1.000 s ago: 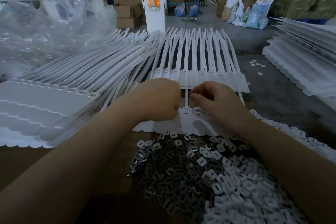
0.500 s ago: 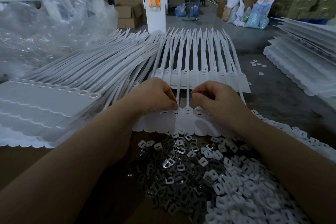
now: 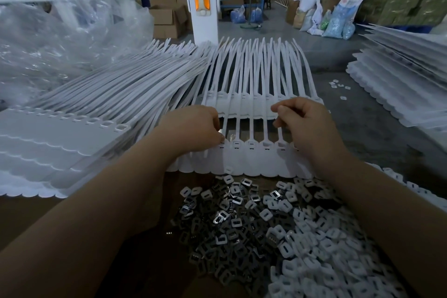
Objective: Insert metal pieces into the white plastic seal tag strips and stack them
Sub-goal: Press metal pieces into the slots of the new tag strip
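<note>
Moved: both my hands have spread apart since half a second ago, when they were nearly touching over the middle of the strip; now a few tails show between them.
Big pile: fanned heap of white seal tag strips (image 3: pixel 135 94) running off to my left and ahead, tails pointing away from me.
Side stack: another stack of strips (image 3: pixel 399 84) off to my right, well apart from the one I'm working on.
Plastic: crumpled clear plastic sheeting (image 3: pixel 60 38) at the far left behind the pile.
Working strip: the seal tag strip (image 3: pixel 251 159) lies flat right in front of me, heads toward me, tails lying over the pile ahead.
Parts heap: loose metal pieces (image 3: pixel 217 232) just below the strip, going over into white plastic caps (image 3: pixel 321 249) on the right.
Left hand (image 3: pixel 193 128): fingers curled down, fingertips pressing on the strip's left end by the head slots; can't really tell if I'm pinching a piece under there.
Right hand (image 3: pixel 304 123): fingers curled in, thumb and forefinger pinched over a tail at the right end; what's in the pinch isn't clear.
</note>
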The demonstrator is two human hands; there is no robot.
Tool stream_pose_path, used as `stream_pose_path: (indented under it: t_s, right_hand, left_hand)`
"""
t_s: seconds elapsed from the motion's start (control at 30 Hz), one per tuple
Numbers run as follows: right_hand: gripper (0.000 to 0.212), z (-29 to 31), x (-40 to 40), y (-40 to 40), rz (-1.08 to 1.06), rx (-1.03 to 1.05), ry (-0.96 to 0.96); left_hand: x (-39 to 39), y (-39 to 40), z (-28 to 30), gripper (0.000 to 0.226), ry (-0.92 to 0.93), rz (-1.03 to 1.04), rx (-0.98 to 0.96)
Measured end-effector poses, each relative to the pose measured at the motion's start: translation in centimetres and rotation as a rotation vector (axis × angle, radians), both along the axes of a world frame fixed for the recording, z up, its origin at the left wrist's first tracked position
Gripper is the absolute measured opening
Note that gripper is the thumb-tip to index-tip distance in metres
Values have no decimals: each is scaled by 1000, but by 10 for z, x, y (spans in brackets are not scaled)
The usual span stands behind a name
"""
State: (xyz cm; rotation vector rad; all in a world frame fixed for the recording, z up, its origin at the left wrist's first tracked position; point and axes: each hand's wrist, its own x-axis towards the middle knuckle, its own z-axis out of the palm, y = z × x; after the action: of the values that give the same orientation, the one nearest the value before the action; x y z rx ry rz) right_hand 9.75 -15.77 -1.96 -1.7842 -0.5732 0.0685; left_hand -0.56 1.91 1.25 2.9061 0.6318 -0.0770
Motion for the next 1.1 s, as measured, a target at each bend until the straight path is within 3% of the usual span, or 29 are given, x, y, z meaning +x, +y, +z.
stream_pose_path:
  t_s: [0.23,0.33,0.43,0.53,0.6,0.9,1.1]
  right_hand:
    - [25,2,0,-1,-15,-7,49]
    - [24,3,0,-1,-21,-9,62]
    - [22,2,0,-1,-16,-12,69]
    - [19,2,1,0,-12,-23,61]
    - [19,1,2,0,-14,-28,60]
    - [19,2,1,1,-6,0,63]
    - [19,1,0,0,-4,-11,53]
  left_hand:
    - [-2,1,2,32,9,-29,47]
    - [-3,-4,2,21,-113,-108,131]
    - [-5,-20,8,5,-213,-328,-47]
    - [-10,-40,17,8,9,-602,-382]
    - [-13,-45,20,12,143,-694,-478]
    - [-6,-45,7,13,249,-632,-341]
    - [-9,-43,6,18,259,-659,-362]
